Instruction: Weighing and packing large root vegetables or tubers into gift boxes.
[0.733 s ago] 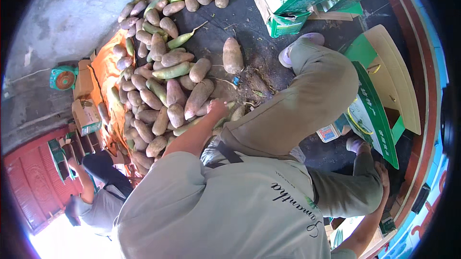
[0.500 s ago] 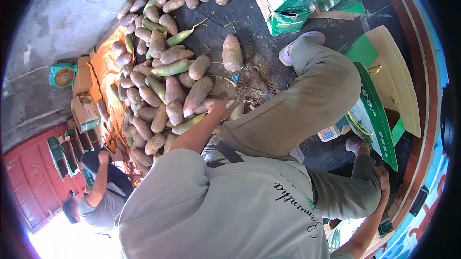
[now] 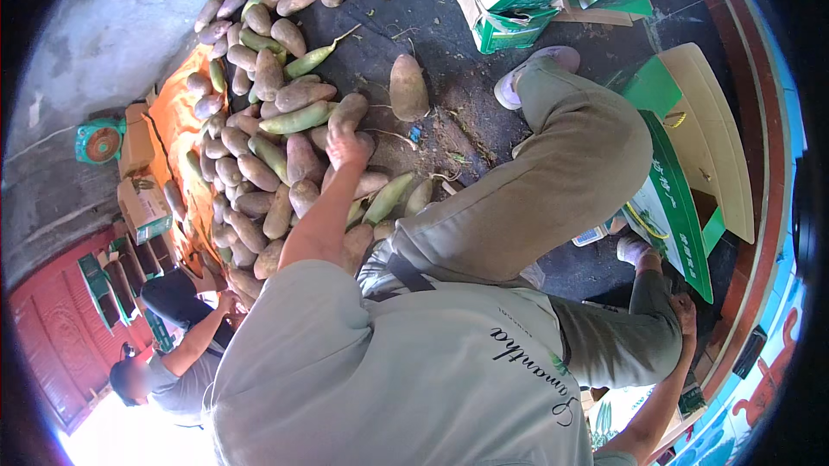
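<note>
Left hand (image 3: 348, 148) stretched out over the heap of tubers (image 3: 259, 164) on the dark ground, resting on a brown tuber (image 3: 346, 112) whose long axis runs toward 12 o'clock, straight on from the fingers. Cannot tell whether clenched or merely laid flat. Lone fat tuber (image 3: 408, 88) apart at 2 o'clock. Right hand (image 3: 686, 314) far off at 4 o'clock, by the knee; grip unclear. Left plainly nearer.

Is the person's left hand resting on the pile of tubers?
Yes, the left hand lies on a brown tuber in the pile.
</note>
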Demonstrator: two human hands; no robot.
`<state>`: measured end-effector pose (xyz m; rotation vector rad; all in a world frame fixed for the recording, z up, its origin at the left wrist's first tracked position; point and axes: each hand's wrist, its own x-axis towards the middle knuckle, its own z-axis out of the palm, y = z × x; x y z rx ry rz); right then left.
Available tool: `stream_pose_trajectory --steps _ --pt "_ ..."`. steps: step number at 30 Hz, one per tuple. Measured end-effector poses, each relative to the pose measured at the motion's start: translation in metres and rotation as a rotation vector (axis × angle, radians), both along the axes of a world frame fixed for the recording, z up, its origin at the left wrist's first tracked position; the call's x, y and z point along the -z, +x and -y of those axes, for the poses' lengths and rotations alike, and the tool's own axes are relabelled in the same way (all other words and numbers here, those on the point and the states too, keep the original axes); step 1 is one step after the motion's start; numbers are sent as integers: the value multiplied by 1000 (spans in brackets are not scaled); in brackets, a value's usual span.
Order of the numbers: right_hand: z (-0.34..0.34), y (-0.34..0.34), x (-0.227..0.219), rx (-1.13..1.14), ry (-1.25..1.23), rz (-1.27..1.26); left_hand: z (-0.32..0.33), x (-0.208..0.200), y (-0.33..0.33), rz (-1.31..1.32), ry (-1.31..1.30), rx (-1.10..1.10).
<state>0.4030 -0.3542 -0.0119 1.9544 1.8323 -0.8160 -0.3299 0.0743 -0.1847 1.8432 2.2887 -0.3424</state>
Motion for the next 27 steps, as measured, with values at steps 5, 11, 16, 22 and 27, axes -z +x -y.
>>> stream_pose_trajectory --steps 5,11,16,22,27 --pt "-11 -16 -8 350 -75 -148 -37 -2 -20 85 -94 -238" --pt "-8 -17 -17 752 -54 -267 -53 19 -26 205 -227 -386" --pt "-38 -31 -19 831 -209 -151 -62 16 -31 87 -227 -398" --pt "-32 -39 -9 1021 42 -325 -71 8 -18 46 -280 -413" --pt "-38 -10 -1 807 -288 -81 -64 10 -13 143 -282 -359"
